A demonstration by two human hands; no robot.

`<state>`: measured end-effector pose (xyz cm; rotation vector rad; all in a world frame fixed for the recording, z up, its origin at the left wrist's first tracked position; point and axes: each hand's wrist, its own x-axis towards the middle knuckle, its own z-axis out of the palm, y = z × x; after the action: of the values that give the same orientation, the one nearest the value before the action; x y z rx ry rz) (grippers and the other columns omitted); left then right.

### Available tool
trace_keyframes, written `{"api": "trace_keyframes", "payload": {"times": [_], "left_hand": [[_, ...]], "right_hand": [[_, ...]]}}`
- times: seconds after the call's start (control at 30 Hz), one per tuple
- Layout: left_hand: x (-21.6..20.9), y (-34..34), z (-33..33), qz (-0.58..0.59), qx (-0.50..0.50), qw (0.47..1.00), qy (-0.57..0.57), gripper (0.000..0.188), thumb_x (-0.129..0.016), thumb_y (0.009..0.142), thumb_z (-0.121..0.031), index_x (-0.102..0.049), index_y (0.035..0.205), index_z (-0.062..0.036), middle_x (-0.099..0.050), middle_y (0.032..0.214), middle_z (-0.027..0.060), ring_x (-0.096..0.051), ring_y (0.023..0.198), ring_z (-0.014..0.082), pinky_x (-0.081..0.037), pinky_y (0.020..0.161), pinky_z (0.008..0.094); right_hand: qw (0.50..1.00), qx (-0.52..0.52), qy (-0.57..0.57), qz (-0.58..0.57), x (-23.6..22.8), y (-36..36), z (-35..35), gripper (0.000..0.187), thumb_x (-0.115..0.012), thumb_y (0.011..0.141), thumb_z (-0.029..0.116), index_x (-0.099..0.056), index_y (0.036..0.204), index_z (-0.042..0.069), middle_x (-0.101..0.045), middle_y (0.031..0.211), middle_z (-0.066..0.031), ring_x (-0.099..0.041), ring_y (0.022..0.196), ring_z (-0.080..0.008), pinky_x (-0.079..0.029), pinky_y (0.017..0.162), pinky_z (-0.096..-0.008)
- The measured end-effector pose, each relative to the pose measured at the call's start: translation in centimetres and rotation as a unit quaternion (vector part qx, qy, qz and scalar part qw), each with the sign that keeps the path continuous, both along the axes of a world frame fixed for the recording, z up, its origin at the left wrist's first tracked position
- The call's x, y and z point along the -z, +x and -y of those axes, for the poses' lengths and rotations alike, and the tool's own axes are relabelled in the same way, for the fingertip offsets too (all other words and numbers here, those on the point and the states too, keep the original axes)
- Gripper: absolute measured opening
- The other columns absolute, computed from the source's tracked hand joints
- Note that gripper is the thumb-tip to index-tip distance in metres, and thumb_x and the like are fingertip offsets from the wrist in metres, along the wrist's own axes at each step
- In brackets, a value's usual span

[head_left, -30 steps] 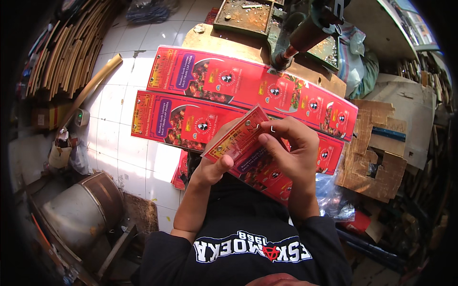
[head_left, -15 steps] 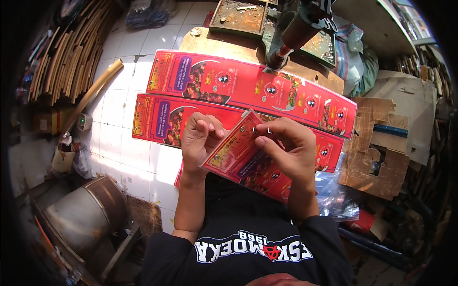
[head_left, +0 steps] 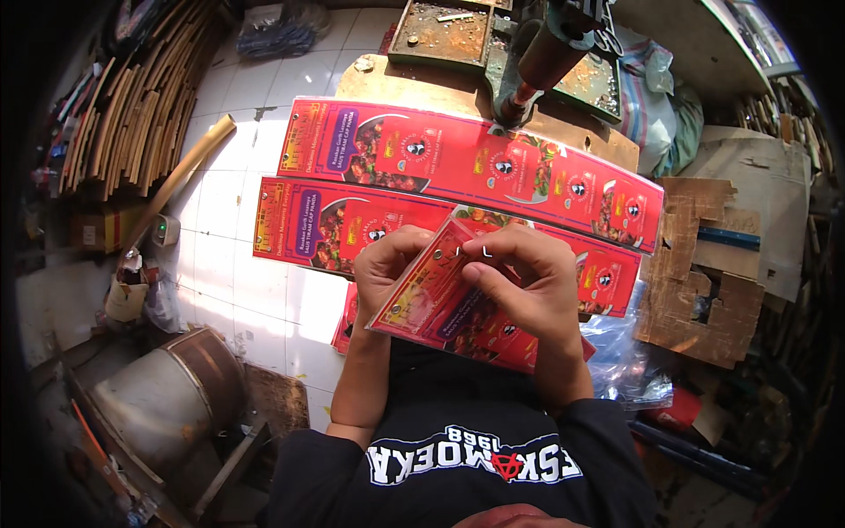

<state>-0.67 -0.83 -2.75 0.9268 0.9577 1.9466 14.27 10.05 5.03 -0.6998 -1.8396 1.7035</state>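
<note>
Right hand (head_left: 528,277) pinches a thin white wire-like piece (head_left: 488,252) over a glossy red rectangular panel (head_left: 466,308); left hand (head_left: 385,261), grip partly hidden, should steady the panel's edge.

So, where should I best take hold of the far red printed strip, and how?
Probably pinch the far red printed strip by its left end, coming from the left with the left hand, thumb on top. It is long and flat, and that end appears to project past the wooden board, while the metal machine crowds its far edge.
</note>
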Motion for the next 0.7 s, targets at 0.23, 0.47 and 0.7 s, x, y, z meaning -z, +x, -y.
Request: {"api": "trace_keyframes", "payload": {"times": [0.23, 0.47, 0.7], "left_hand": [[0.02, 0.75, -0.29, -0.125, -0.122, 0.985, 0.012, 0.036, -0.080, 0.075, -0.006, -0.061, 0.104, 0.0035, -0.067, 0.097, 0.0163, -0.066, 0.088, 0.0199, -0.053, 0.075, 0.0305], [0.45, 0.94, -0.49, -0.188, -0.194, 0.963, 0.027, 0.031, -0.080, 0.074, -0.008, -0.060, 0.096, 0.0005, -0.067, 0.092, 0.0159, -0.068, 0.083, 0.0236, -0.054, 0.073, 0.0323], [0.05, 0.87, -0.76, -0.162, -0.179, 0.969, 0.057, 0.027, -0.079, 0.076, -0.010, -0.061, 0.094, -0.0002, -0.067, 0.090, 0.0147, -0.067, 0.080, 0.0219, -0.053, 0.070, 0.0311]], "right_hand": [[1.000, -0.016, -0.003, 0.016, -0.04, 0.12, 0.15, 0.020, -0.072, 0.078, -0.005, -0.069, 0.098, -0.002, -0.065, 0.085, -0.0049, -0.058, 0.076, -0.0067, -0.042, 0.062, -0.0191], [0.999, -0.027, 0.008, 0.018, 0.12, 0.07, 0.34, 0.019, -0.073, 0.078, -0.005, -0.069, 0.096, -0.002, -0.066, 0.085, -0.0053, -0.058, 0.072, -0.0059, -0.041, 0.059, -0.0189], [1.000, -0.012, 0.015, -0.001, 0.10, -0.35, 0.77, 0.017, -0.074, 0.078, 0.000, -0.070, 0.094, -0.001, -0.066, 0.075, -0.0058, -0.059, 0.064, -0.0078, -0.045, 0.055, -0.0223]]}}
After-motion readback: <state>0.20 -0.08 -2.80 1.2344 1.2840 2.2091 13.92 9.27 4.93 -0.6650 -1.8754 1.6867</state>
